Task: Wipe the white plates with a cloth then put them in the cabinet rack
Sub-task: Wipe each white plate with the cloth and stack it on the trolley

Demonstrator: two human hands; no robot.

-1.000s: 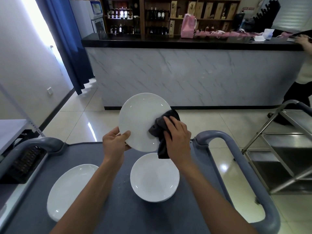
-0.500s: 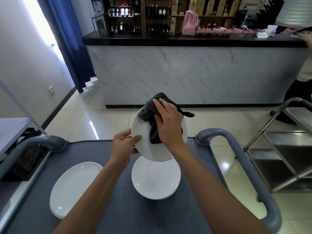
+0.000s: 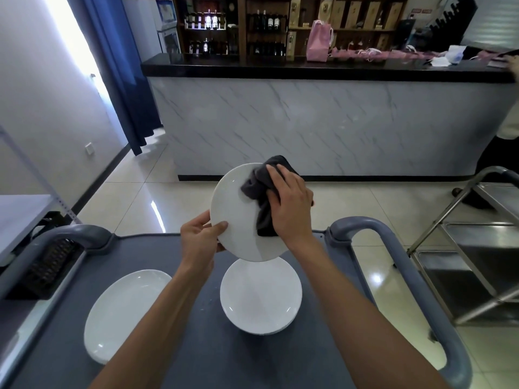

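I hold a round white plate [image 3: 236, 217] tilted up above the grey cart [image 3: 196, 360]. My left hand [image 3: 200, 238] pinches its lower left rim, thumb on the face. My right hand [image 3: 289, 206] grips a dark grey cloth [image 3: 259, 189] and presses it against the plate's upper right part. Below it a white round plate [image 3: 261, 299] lies on the cart, seemingly on top of another. A white oval plate [image 3: 123, 313] lies at the cart's left. No cabinet rack is in view.
The cart has grey tubular handles [image 3: 407, 276] at left and right. A steel trolley [image 3: 471, 248] stands to the right. A marble-fronted counter [image 3: 323, 122] runs across ahead, and a person [image 3: 505, 141] stands at its right end. A keyboard [image 3: 47, 265] lies at left.
My right hand moved the cloth from the plate's right edge to its top, then onto the upper right of its face. The plate turned slightly in my left hand.
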